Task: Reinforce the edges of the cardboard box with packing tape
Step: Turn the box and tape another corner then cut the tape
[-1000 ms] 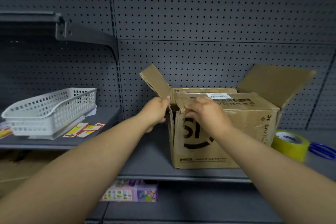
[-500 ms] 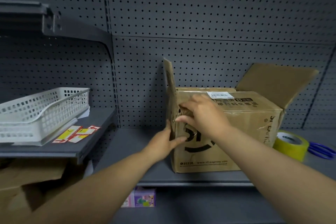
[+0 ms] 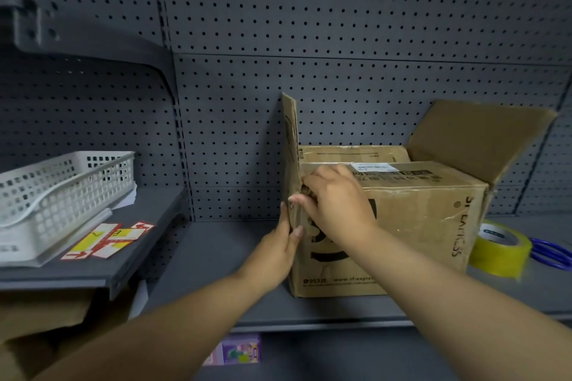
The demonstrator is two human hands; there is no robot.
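A brown cardboard box (image 3: 411, 226) stands on the grey shelf. Its left flap (image 3: 290, 130) points straight up and its right flap (image 3: 476, 136) leans open; the two long flaps lie folded down. My left hand (image 3: 283, 244) holds the box's front left vertical edge, fingers on the left side and thumb on the front. My right hand (image 3: 337, 201) rests on the top front left corner, fingers curled at the torn corner; whether it pinches anything I cannot tell. A roll of yellow packing tape (image 3: 498, 249) lies right of the box.
Blue-handled scissors (image 3: 551, 252) lie behind the tape. A white plastic basket (image 3: 62, 192) and red-yellow labels (image 3: 108, 240) sit on a higher shelf (image 3: 148, 226) at left. A perforated grey back panel (image 3: 340, 25) closes the rear. Small colourful boxes (image 3: 238, 349) sit below.
The left flap has swung from leaning outward to upright. My left hand slid down from the flap to the box's left front edge. My right hand stayed at the corner.
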